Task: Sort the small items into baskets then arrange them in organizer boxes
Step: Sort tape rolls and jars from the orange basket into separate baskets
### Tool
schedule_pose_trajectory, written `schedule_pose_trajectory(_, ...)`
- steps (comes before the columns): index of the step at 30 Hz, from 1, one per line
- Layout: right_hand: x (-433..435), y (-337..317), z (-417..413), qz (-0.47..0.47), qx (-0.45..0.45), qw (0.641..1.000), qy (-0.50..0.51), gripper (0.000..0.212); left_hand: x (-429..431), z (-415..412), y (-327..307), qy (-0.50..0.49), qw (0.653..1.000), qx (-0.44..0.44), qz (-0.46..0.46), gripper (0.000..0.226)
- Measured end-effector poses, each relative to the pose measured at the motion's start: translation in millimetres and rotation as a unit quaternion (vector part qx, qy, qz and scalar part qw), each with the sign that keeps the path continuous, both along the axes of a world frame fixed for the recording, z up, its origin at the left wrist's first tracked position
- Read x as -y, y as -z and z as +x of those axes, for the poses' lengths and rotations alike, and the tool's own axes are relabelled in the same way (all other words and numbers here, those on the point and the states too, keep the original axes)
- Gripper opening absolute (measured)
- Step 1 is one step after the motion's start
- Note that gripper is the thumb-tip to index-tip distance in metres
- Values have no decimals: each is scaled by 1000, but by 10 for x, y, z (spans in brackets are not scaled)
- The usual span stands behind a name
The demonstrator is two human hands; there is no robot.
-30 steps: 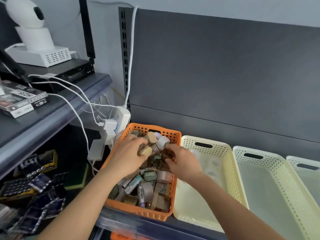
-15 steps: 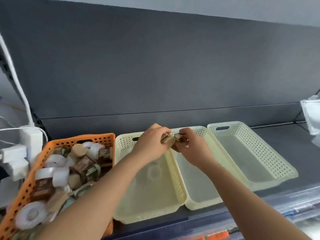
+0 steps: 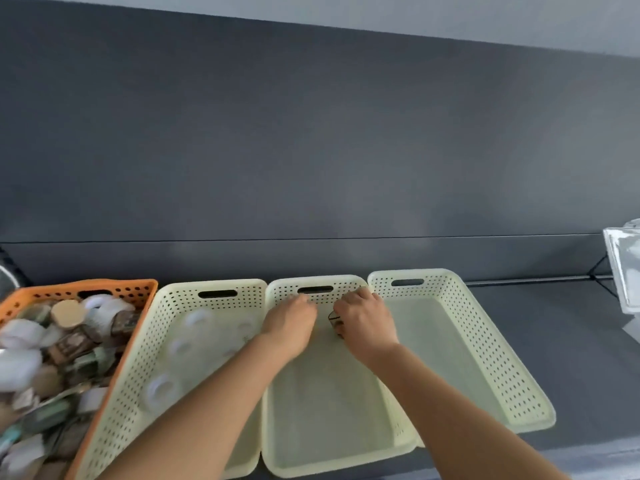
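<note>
Now mid-sort, by the look of it: both hands reaching into the far end of the middle cream basket (image 3: 332, 427), apparently setting small items down there. Left hand (image 3: 292, 325) curled palm-down near the back wall of that basket — whether anything is inside the grip cannot be told, fingers hiding it. Right hand (image 3: 365, 323) closed around a small dark-edged item (image 3: 335, 320), only a sliver of it showing between the two hands, too blurred to name. Next move, as a guess: release low and gently so the pieces land flat on the basket floor rather than bouncing, then back to the orange basket (image 3: 114, 375) at far left for another handful. Still plenty there — a heaped jumble of small items (image 3: 59, 344), white rolls, tan round lids, brown and green wrapped pieces, piled to the rim. Left cream basket (image 3: 138, 375), touching the orange one, already holding a few clear or whitish rolls (image 3: 162, 389) lying flat on its floor. Right cream basket (image 3: 485, 341) bare inside, so far as visible. All four baskets side by side on a dark grey shelf (image 3: 581, 358), rims touching or nearly so. Sorting looks early; nothing like organizer boxes clearly in sight.
</note>
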State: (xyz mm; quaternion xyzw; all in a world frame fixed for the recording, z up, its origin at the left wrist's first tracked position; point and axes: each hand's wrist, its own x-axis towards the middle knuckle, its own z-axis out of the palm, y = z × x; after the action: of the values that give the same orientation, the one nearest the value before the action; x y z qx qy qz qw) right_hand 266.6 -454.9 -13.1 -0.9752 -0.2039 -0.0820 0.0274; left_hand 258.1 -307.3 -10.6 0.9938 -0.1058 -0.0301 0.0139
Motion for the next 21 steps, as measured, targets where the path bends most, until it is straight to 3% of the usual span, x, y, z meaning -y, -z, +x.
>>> schedule_pose_trajectory(2,-18,-33,26,-57,60,997,-3,10,-14,-20,4,-9,1000,4,1,19)
schedule_pose_trajectory(4,-51,-20,43,-65,96,993,1,22,-45,-72,-18,-9,1000,22,-18,23)
schedule_pose_trajectory(7,-94,14,53,-65,69,995,-10,17,-155,-192,-68,1,994,81,-69,25)
schedule_pose_trajectory(12,-431,-52,-35,63,8,995,-77,25,-569,-560,-229,-48,977,176,-114,24)
schedule_pose_trajectory(15,-849,-188,-298,160,-26,974,-157,24,-1003,-873,-331,-98,975,180,-88,25)
schedule_pose_trajectory(21,-1752,-305,-903,209,-58,930,-297,22,-1964,-1661,-467,-221,959,169,-46,21)
